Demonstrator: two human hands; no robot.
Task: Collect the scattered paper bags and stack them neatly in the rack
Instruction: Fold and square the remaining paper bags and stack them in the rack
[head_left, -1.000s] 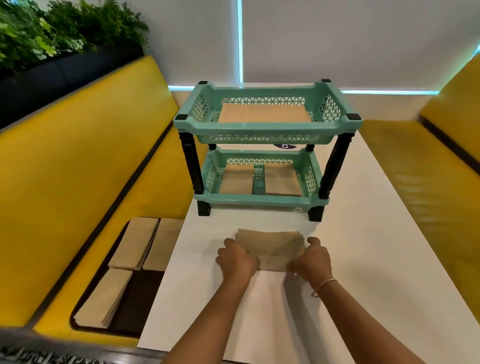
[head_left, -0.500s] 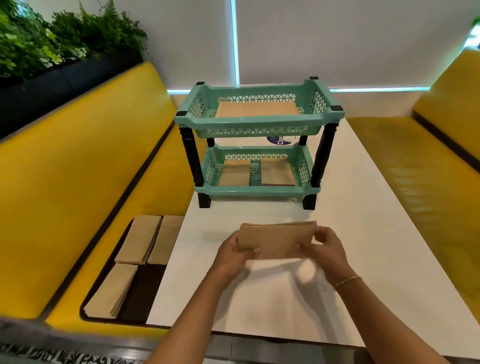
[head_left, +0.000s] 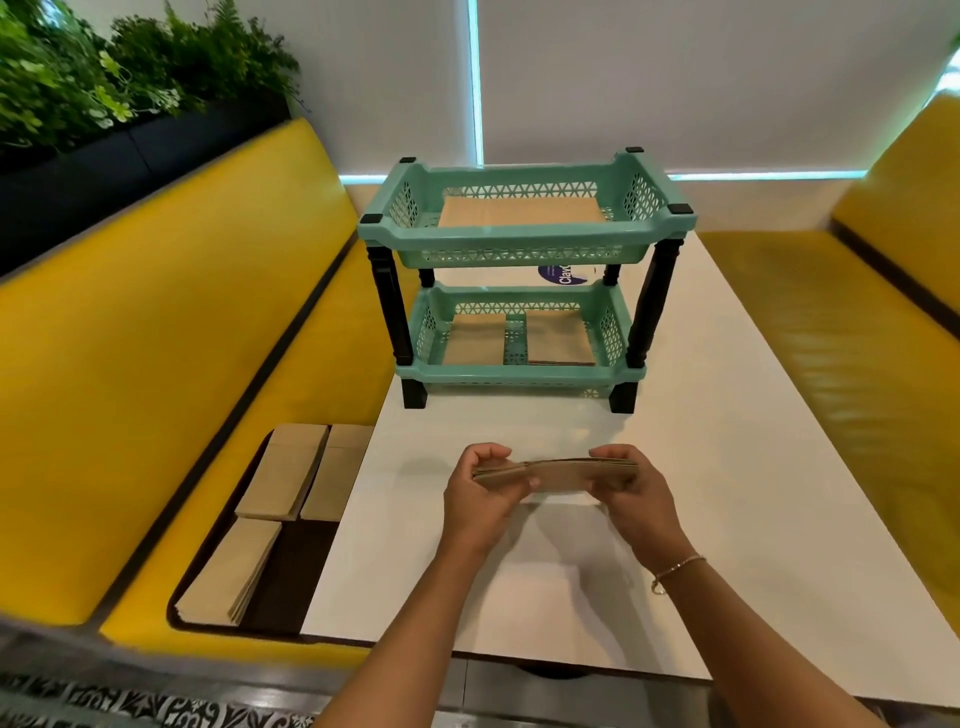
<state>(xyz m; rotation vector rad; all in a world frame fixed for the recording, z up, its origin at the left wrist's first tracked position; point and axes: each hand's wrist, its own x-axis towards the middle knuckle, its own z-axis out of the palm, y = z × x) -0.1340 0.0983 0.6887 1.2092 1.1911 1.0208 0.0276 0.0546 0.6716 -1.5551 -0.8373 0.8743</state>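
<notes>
A stack of brown paper bags (head_left: 563, 474) is held flat and nearly edge-on above the white table (head_left: 727, 441). My left hand (head_left: 480, 493) grips its left end and my right hand (head_left: 636, 491) grips its right end. Beyond them stands a two-tier mint green rack (head_left: 519, 249) with black legs. Its top tray holds a wide layer of bags (head_left: 522, 212). The bottom tray holds two piles side by side (head_left: 475, 340) (head_left: 558, 340). More bags lie on a dark tray on the left bench: two piles at the back (head_left: 306, 470) and one in front (head_left: 231, 571).
Yellow benches (head_left: 156, 338) run along both sides of the table. A planter with green leaves (head_left: 104, 78) sits behind the left bench. A purple label (head_left: 556, 273) shows behind the rack. A bracelet (head_left: 675, 569) is on my right wrist.
Both hands have lifted the stack off the table and tilted it from flat and face-up to nearly edge-on. The view has pulled back slightly from the rack.
</notes>
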